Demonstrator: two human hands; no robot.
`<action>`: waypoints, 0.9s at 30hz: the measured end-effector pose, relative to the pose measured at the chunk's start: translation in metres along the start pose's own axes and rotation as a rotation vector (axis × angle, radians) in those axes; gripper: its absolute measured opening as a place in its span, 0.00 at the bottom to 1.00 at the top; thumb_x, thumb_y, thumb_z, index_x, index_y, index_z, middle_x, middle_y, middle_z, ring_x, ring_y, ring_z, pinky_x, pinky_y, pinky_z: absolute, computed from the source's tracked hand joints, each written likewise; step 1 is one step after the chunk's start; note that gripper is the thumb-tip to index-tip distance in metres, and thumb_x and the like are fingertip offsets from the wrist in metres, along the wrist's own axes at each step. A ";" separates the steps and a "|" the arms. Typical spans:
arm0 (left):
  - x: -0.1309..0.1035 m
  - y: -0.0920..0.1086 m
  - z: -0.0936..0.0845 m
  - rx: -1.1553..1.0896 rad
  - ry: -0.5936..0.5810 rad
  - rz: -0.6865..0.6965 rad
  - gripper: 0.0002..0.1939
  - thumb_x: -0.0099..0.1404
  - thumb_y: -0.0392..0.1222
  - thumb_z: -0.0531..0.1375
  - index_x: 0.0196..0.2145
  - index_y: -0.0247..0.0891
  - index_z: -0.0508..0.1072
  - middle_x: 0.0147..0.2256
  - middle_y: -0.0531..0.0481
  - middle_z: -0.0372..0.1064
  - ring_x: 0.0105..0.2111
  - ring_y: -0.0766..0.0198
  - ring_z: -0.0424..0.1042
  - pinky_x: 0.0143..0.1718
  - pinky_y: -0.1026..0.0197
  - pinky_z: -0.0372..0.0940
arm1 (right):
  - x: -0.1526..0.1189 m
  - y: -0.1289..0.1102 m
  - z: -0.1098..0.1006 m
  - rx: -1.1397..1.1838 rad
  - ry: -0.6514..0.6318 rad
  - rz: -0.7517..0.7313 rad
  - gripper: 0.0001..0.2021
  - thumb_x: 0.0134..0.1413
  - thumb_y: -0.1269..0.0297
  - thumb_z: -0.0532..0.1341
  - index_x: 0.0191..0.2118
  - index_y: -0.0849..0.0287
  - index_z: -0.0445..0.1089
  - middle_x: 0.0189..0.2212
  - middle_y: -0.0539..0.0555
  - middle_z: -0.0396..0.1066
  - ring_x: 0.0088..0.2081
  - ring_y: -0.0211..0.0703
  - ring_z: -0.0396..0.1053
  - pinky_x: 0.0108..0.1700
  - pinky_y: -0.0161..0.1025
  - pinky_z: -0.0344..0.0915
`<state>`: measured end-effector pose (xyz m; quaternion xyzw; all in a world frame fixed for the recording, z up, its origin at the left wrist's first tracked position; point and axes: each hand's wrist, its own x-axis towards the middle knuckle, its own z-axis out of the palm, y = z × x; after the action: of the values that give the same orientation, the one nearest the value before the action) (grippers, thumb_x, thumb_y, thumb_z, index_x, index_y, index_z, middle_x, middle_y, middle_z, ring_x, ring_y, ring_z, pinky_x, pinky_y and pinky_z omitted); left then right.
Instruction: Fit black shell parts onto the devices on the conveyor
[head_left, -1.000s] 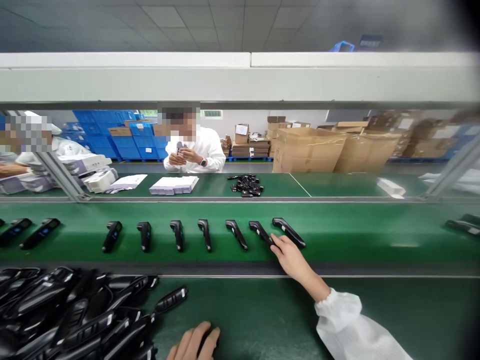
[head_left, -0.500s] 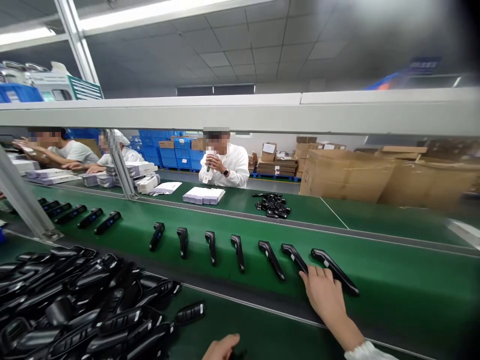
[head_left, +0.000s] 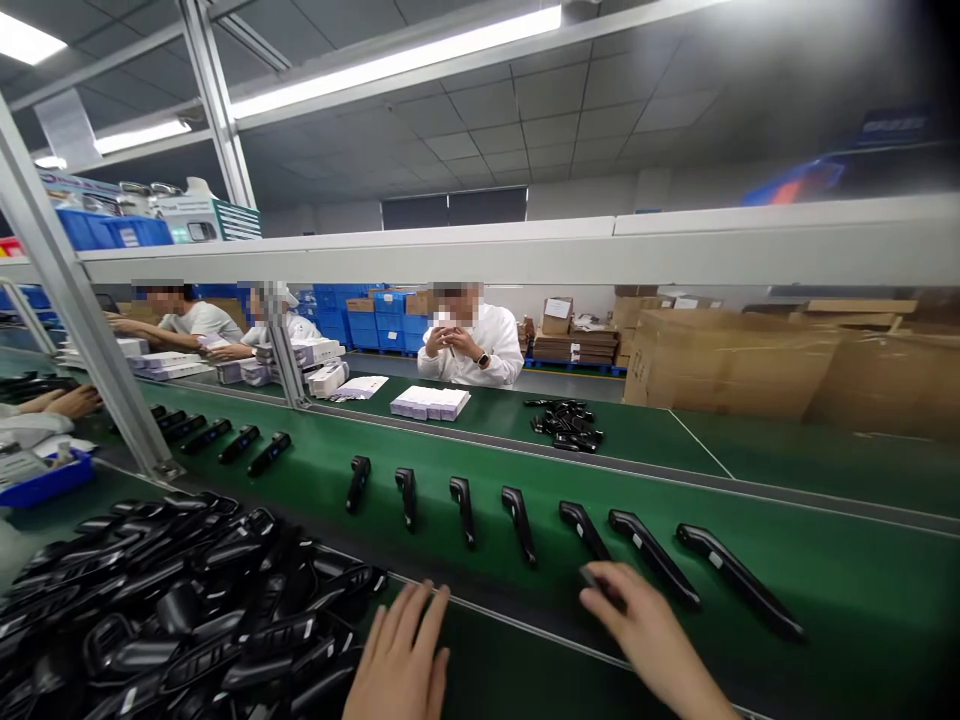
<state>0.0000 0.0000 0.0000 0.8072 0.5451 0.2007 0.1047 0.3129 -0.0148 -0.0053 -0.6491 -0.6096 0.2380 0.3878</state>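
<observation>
Several black handheld devices lie in a row on the green conveyor belt [head_left: 825, 560]. My right hand [head_left: 649, 635] reaches onto the belt, its fingertips on the near end of one black device [head_left: 586, 530]. Two more devices [head_left: 652, 570] [head_left: 739, 582] lie to its right. Whether the fingers grip the device is unclear. My left hand [head_left: 401, 660] lies flat, fingers apart, on the near table. It sits at the right edge of a large pile of black devices [head_left: 172, 610] and holds nothing.
A slanted metal frame post [head_left: 82, 320] stands at the left, by a blue tray [head_left: 45, 480]. Across the belt a person in white [head_left: 469, 345] sits behind stacked white boxes [head_left: 430, 402] and a small heap of black parts [head_left: 568, 425]. Cardboard boxes [head_left: 735, 360] stand at the back right.
The view has swung up and left. My right hand has drawn back from the rightmost device to one further left. My left hand has come forward and spread flat by the pile.
</observation>
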 end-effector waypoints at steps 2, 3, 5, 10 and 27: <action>0.005 -0.016 -0.005 0.209 -0.080 -0.070 0.26 0.67 0.38 0.49 0.62 0.44 0.67 0.61 0.42 0.64 0.63 0.41 0.61 0.62 0.33 0.57 | 0.014 0.037 -0.013 -0.154 0.149 0.053 0.20 0.60 0.48 0.54 0.48 0.55 0.73 0.49 0.61 0.72 0.45 0.54 0.73 0.40 0.41 0.71; 0.005 -0.021 -0.005 0.256 -0.117 -0.089 0.28 0.65 0.34 0.48 0.61 0.43 0.68 0.60 0.41 0.66 0.62 0.41 0.63 0.61 0.33 0.57 | 0.018 0.055 -0.016 -0.225 0.180 0.051 0.20 0.60 0.49 0.54 0.49 0.54 0.73 0.50 0.61 0.72 0.47 0.55 0.73 0.38 0.41 0.72; 0.004 -0.022 -0.004 0.260 -0.153 -0.085 0.32 0.62 0.27 0.46 0.59 0.43 0.71 0.58 0.42 0.69 0.59 0.45 0.67 0.62 0.37 0.60 | 0.022 0.084 -0.018 -0.333 0.181 0.058 0.21 0.62 0.52 0.51 0.55 0.53 0.69 0.47 0.62 0.74 0.43 0.55 0.75 0.33 0.41 0.71; -0.001 0.011 -0.013 0.008 -0.098 -0.085 0.22 0.69 0.34 0.47 0.50 0.46 0.77 0.50 0.45 0.74 0.52 0.51 0.72 0.55 0.46 0.67 | 0.033 0.123 -0.017 -0.608 0.112 -0.012 0.23 0.65 0.55 0.48 0.55 0.65 0.68 0.40 0.67 0.76 0.41 0.60 0.76 0.38 0.48 0.72; 0.010 0.048 -0.007 -1.034 -0.147 -0.278 0.21 0.62 0.56 0.61 0.48 0.42 0.70 0.43 0.45 0.75 0.45 0.54 0.76 0.47 0.58 0.70 | -0.007 -0.071 0.025 0.443 -0.426 -0.057 0.16 0.59 0.51 0.62 0.47 0.55 0.72 0.35 0.52 0.72 0.34 0.42 0.71 0.39 0.40 0.68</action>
<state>0.0403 -0.0091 0.0269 0.5824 0.4681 0.3700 0.5521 0.2496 -0.0195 0.0356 -0.4668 -0.6283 0.4852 0.3898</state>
